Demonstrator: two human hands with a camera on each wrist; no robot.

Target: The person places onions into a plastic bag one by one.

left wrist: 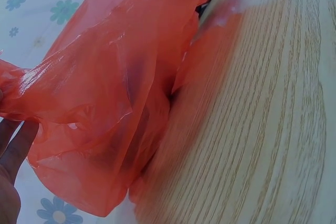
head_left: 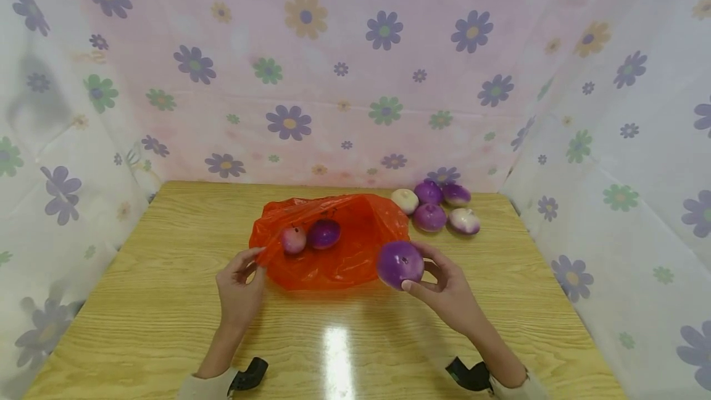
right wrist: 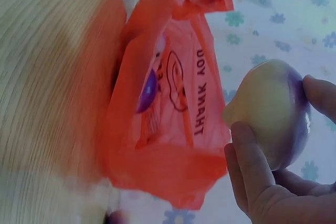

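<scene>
A red plastic bag (head_left: 344, 264) lies on the table with its mouth open; a pinkish onion (head_left: 293, 240) and a purple onion (head_left: 324, 234) show in it. My left hand (head_left: 241, 292) pinches the bag's left edge between thumb and fingers. My right hand (head_left: 450, 295) grips a purple and white onion (head_left: 400, 264) at the bag's right end. In the right wrist view that onion (right wrist: 270, 111) shows its pale side between thumb and fingers, beside the bag (right wrist: 173, 171) with printed letters. The left wrist view shows the bag (left wrist: 115, 77) stretched from my fingers.
Several purple and white onions (head_left: 430, 218) sit in a group behind the bag's right end. The wooden table (head_left: 183, 221) is bordered at the back and sides by flowered cloth (head_left: 344, 128).
</scene>
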